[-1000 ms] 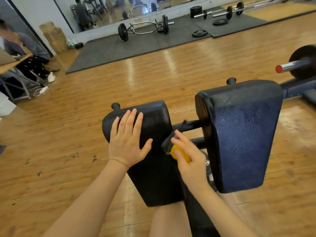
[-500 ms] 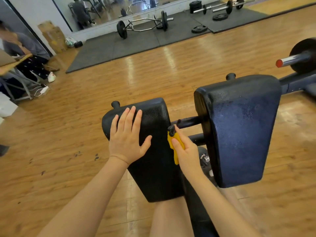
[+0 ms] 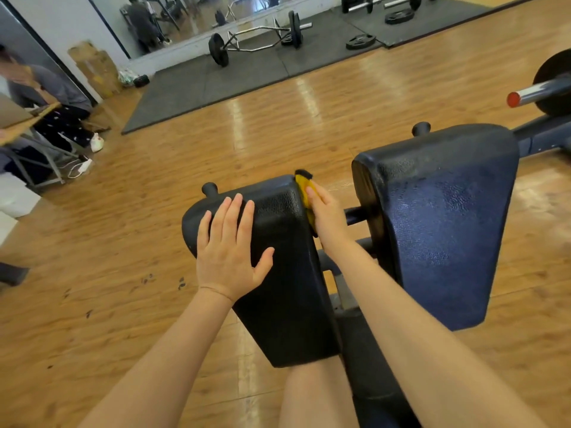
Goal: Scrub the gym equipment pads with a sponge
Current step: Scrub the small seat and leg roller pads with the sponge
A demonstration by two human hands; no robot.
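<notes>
Pressing the sponge [image 3: 304, 193] against the inner side of the left pad [image 3: 287, 273], the fingers of the right hand [image 3: 326, 216] lie almost straight along it, with one fingertip on the yellow face. The thumb is hidden, so I cannot tell whether it curls behind the sponge. The sponge is yellow with a dark scouring layer, which sticks out above the fingertips at the upper corner of the pad. It sits in the gap between the two pads, touching only the left one.

The left hand [image 3: 230, 251] lies flat on top of the same pad, fingers spread and straight, thumb out to the side. It holds nothing; it seems only to steady the pad against the push of the sponge.

Both forearms reach forward from the bottom of the view, and a bare knee shows under the near end of the left pad.

The right pad [image 3: 445, 223] stands apart, with its face shiny and a little mottled. I judge that this may be moisture from scrubbing, but it may also be only the light. The top of the left pad looks duller. So the work appears to be in the middle: the inner edge of the left pad is under the sponge now, while its top, its outer side and its far end probably remain, as does anything not reached on the right pad.
</notes>
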